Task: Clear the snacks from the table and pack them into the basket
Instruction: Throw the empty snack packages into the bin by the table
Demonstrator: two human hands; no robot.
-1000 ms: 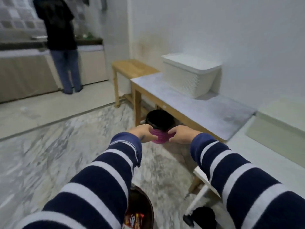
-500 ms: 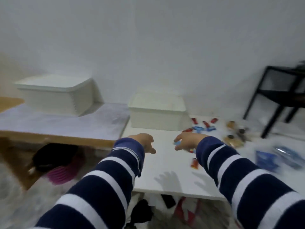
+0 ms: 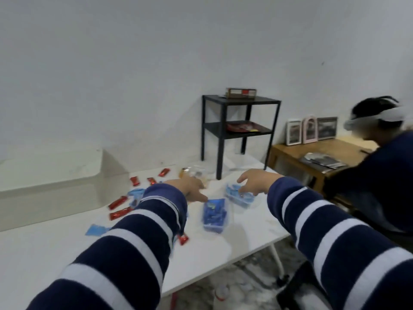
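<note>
White room, white worktop (image 3: 33,260) against wall. Far left: white lidded box (image 3: 51,175). Next: red snack sachets (image 3: 117,202) scattered flat, loose blue packet (image 3: 96,230). Centre: left hand (image 3: 192,189), grip spread, empty, hovering just above clear tub of blue packets (image 3: 214,217). Right: right hand (image 3: 254,182), fingers splayed, empty, over second tub of blue packets (image 3: 239,196). Basket not visible. Likely light, crinkly, slippery; tubs thin-walled, best taken by side walls. Black shelf unit (image 3: 240,128) behind.
</note>
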